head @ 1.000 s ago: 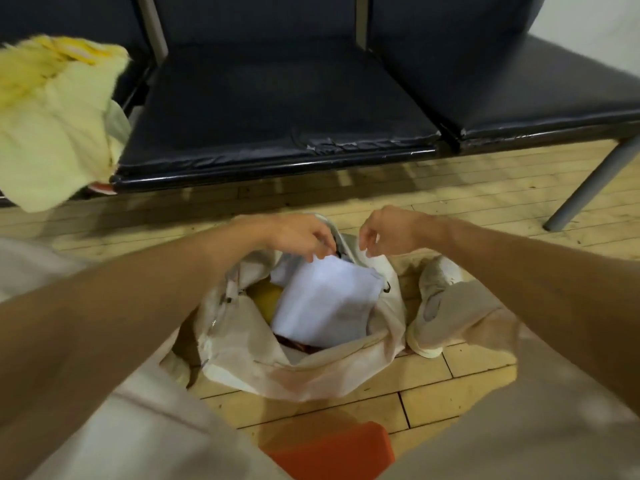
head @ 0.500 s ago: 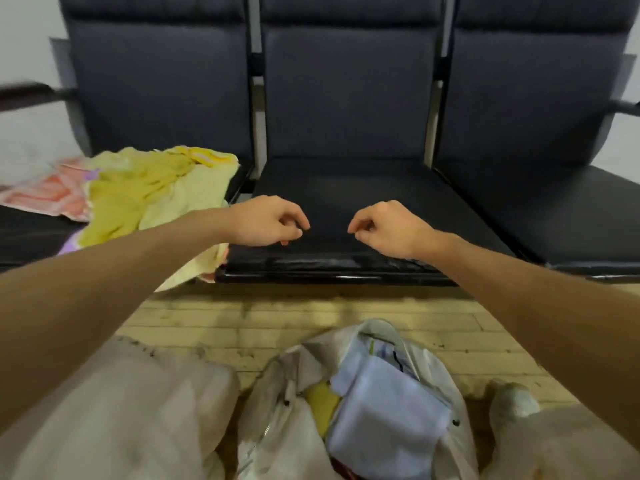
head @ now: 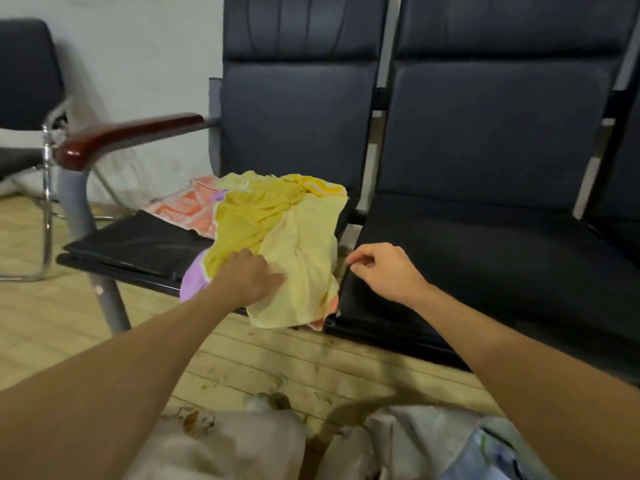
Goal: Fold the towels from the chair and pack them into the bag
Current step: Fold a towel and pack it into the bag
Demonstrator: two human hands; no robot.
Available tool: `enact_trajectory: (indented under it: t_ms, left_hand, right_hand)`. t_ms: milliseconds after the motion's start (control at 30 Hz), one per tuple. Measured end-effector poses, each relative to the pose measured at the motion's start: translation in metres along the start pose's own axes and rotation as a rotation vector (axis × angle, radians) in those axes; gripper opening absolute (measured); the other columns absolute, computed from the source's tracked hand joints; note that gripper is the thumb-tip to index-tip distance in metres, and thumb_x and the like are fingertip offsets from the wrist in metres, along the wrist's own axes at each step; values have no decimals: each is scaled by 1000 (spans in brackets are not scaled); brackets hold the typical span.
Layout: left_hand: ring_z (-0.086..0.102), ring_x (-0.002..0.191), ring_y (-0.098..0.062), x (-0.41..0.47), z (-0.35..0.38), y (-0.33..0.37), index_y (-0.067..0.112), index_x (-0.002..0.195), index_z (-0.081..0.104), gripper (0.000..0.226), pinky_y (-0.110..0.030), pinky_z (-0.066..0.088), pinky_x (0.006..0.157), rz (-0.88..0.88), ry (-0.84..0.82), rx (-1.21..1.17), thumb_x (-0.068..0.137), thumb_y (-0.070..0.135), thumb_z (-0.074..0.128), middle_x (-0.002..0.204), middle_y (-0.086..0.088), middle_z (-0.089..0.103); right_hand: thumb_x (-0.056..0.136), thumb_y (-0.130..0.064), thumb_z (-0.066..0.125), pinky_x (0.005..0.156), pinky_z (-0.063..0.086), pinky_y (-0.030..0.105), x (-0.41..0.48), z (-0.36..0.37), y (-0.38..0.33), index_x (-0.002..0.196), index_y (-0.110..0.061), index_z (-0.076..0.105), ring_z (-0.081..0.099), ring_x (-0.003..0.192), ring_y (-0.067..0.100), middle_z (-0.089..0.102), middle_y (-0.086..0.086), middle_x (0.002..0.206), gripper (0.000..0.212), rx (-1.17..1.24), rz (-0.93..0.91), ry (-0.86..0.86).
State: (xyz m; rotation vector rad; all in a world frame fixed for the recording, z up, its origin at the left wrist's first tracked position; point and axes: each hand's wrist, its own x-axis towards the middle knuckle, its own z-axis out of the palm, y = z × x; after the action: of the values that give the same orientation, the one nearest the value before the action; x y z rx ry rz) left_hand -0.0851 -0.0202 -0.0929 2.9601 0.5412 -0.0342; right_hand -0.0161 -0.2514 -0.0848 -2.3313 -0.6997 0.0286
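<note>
Head view, yellow towel heaped on left chair seat, purple towel and orange towel mostly hidden beneath, left hand on it, grip unclear, right hand loosely curled, empty, bag cut off at near edge

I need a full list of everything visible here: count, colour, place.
seats: two fully seen, black, in a row
yellow towel: one, yellow, atop the pile on the left seat
orange-white towel: one, orange and white, behind it
purple towel: one, purple, under it, at the seat's front
armrest: one, dark red, row's left end
separate chair: one, black, chrome frame, far left
bag: one, whitish, floor, bottom right
floor: one, pale wood
left hand: one, on the yellow towel
right hand: one, empty, just right of the yellow towel
</note>
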Motion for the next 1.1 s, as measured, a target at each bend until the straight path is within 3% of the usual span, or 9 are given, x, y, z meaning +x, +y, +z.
enact_trajectory:
  t_ms: [100, 200, 267, 500, 600, 700, 833, 967, 1100]
  left_hand:
    - [35, 125, -35, -3, -1, -11, 10, 130, 50, 47, -43, 33, 101, -97, 232, -43, 97, 43, 45, 132, -15, 41]
    - [32, 126, -34, -6, 0, -25, 8, 126, 50, 42, -46, 32, 102, -220, 189, -63, 96, 37, 46, 134, -15, 39]
    - [36, 124, -33, -7, 2, -33, 9, 123, 54, 40, -45, 34, 100, -215, 152, -4, 96, 38, 46, 131, -14, 42]
    - [36, 119, -28, -8, -2, -18, 20, 122, 57, 31, -41, 28, 101, -85, 359, 1, 93, 29, 49, 123, -7, 44]
    - [38, 121, -27, -7, -6, -6, 20, 124, 59, 33, -40, 30, 101, -15, 363, -82, 94, 25, 48, 124, -6, 48]
    - [49, 113, -29, -10, -10, 3, 13, 123, 58, 32, -40, 41, 92, 17, 375, -263, 95, 19, 45, 123, -9, 51]
    - [57, 102, -31, -9, -11, 14, 7, 127, 48, 34, -36, 42, 79, -25, 299, -535, 99, 23, 39, 122, -14, 55]
    - [46, 123, -36, -8, -6, 25, 0, 137, 37, 50, -39, 37, 98, -53, 126, -554, 103, 36, 30, 136, -21, 47]
    - [47, 123, -34, -14, -15, 55, 1, 134, 41, 50, -36, 35, 96, -16, 122, -626, 103, 38, 26, 133, -17, 50]
  right_hand:
    - [94, -15, 58, 89, 50, 26, 5, 11, -10, 108, -19, 72, 61, 98, 9, 69, -4, 104, 20, -7, -23, -52]
    - [94, -15, 58, 89, 49, 25, 6, 14, -18, 110, -16, 71, 61, 100, 11, 68, -2, 107, 21, -21, -31, -94]
    - [94, -18, 58, 89, 49, 25, 6, 15, -22, 110, -15, 71, 61, 102, 12, 68, -2, 108, 20, -5, -13, -97]
    - [83, -58, 63, 88, 51, 38, 9, 39, -41, 96, -19, 62, 65, 89, 17, 66, -2, 97, 41, -43, 151, -170]
    - [89, -44, 60, 80, 51, 39, 9, 52, -52, 88, -21, 53, 62, 84, 21, 61, -1, 93, 25, -166, 98, -129]
    - [95, -26, 51, 72, 52, 36, 11, 50, -58, 93, -18, 58, 59, 86, 23, 60, 2, 94, 10, -187, 42, -19]
    - [96, -26, 52, 72, 51, 33, 20, 16, -57, 100, -20, 62, 59, 86, 17, 63, 0, 92, 12, 232, 141, 259]
    - [99, -21, 48, 73, 43, 31, 16, -30, -47, 93, -17, 60, 53, 84, 12, 59, -2, 89, 14, 571, 157, 433]
    - [101, -20, 43, 75, 43, 31, 3, -54, -22, 89, -21, 57, 52, 87, 14, 56, -1, 93, 18, 794, 240, 533]
